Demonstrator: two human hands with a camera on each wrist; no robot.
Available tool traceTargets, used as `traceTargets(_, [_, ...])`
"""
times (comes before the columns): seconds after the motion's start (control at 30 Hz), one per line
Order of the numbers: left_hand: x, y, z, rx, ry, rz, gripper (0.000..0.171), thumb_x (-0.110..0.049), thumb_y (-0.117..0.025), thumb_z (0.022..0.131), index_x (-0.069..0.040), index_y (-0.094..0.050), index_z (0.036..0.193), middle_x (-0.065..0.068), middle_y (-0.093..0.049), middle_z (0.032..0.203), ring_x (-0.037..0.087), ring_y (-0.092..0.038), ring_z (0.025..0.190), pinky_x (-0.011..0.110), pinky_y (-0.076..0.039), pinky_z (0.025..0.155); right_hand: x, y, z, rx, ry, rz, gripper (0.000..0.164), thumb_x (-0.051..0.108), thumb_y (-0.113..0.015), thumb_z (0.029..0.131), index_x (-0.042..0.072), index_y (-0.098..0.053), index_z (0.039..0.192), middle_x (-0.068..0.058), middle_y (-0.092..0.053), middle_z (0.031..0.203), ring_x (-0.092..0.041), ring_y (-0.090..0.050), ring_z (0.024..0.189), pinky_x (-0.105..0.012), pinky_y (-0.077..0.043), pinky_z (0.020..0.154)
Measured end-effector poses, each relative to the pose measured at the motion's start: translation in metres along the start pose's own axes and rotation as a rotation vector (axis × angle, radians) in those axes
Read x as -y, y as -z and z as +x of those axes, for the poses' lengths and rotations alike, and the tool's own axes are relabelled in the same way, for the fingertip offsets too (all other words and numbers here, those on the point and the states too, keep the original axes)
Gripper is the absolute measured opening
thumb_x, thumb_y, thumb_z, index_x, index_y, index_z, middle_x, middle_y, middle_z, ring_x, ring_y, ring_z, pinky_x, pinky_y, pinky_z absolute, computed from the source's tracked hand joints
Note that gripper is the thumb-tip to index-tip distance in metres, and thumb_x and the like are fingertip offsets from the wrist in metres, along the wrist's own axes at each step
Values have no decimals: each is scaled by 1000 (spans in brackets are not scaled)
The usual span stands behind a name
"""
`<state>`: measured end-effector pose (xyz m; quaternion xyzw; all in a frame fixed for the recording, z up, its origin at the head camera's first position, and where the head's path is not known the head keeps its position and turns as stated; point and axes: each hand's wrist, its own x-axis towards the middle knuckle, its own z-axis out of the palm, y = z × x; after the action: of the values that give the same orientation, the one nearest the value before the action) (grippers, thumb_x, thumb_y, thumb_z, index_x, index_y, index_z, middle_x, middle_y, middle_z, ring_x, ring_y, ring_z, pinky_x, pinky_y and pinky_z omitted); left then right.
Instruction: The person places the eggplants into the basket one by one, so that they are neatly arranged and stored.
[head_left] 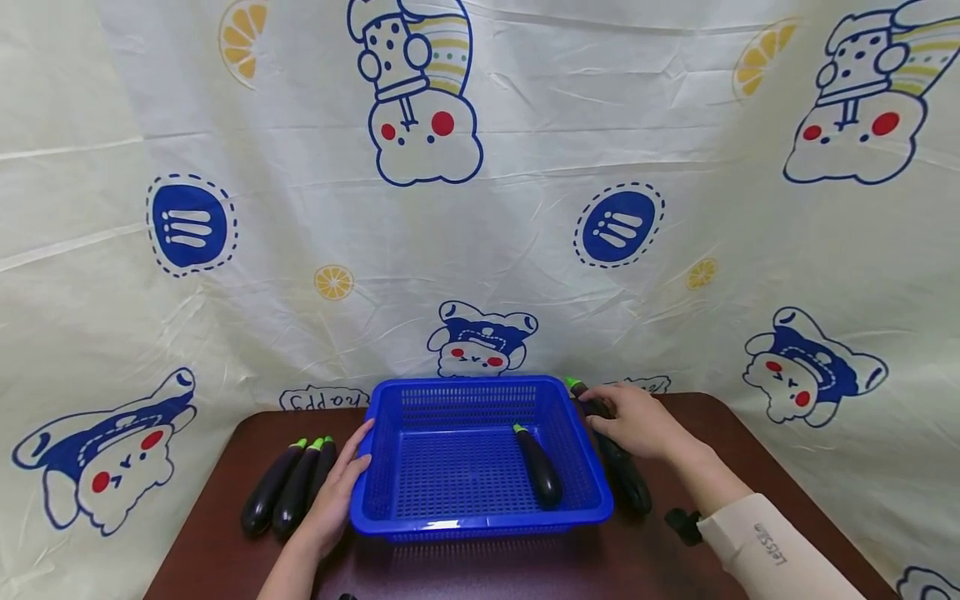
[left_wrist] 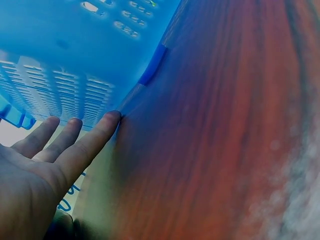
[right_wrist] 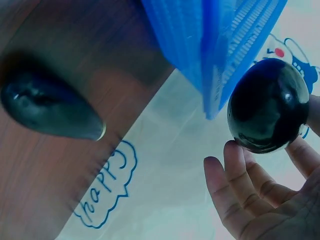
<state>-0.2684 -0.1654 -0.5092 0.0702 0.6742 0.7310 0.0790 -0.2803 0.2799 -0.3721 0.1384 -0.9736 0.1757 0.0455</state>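
Observation:
A blue plastic basket (head_left: 465, 527) stands mid-table, with one dark eggplant (head_left: 538, 471) lying inside on its right. My left hand (head_left: 337, 500) rests along the basket's left side; in the left wrist view its fingers (left_wrist: 85, 150) are extended close to the perforated wall. Just outside the right wall, my right hand (head_left: 633, 417) grips an eggplant (right_wrist: 270, 105) near its green-stemmed end, thumb and fingers around it. Its rounded end faces the camera in the right wrist view. Another eggplant (right_wrist: 50, 105) lies on the table in that view.
Several eggplants (head_left: 288, 492) lie side by side left of the basket, stems pointing away. The dark brown table (head_left: 202, 533) has rounded far corners. A white printed cloth (head_left: 525, 233) hangs right behind it. Near the right sleeve is a small dark object (head_left: 682, 527).

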Motion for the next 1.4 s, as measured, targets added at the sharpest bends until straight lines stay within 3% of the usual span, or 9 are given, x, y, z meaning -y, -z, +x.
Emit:
traceTargets(0.33, [0,0,0,-2,-3,2,50,-32,-38,112,-39,-29,161,8,-24,171,38,-38,148,38,-49,103,26,-5,5,12,29,16,36,24,-72,97,12,-70,131,-8,-67,106,-25,-57,97,-49,-49,84])
traceTargets(0.7, [0,0,1,-14,0,-1,50,-33,-38,112,-39,-30,161,9,-28,169,39,-44,143,39,-51,98,41,-18,11,61,35,30,42,28,-74,94,15,-68,134,-16,-65,121,-31,-64,108,-53,-54,89])
traceTargets(0.97, [1,-1,0,-18,0,-1,49,-32,-39,112,-40,-31,160,8,-28,169,39,-45,141,38,-52,97,52,-27,13,103,51,19,42,27,-75,94,16,-67,134,-14,-66,125,-33,-64,114,-55,-53,93])
traceTargets(1.4, [-1,1,-1,-4,-11,-6,49,-32,-38,112,-40,-31,160,7,-28,169,38,-42,144,36,-51,98,60,-41,18,117,45,18,42,27,-76,93,17,-69,133,-9,-65,111,-27,-63,101,-47,-53,82])
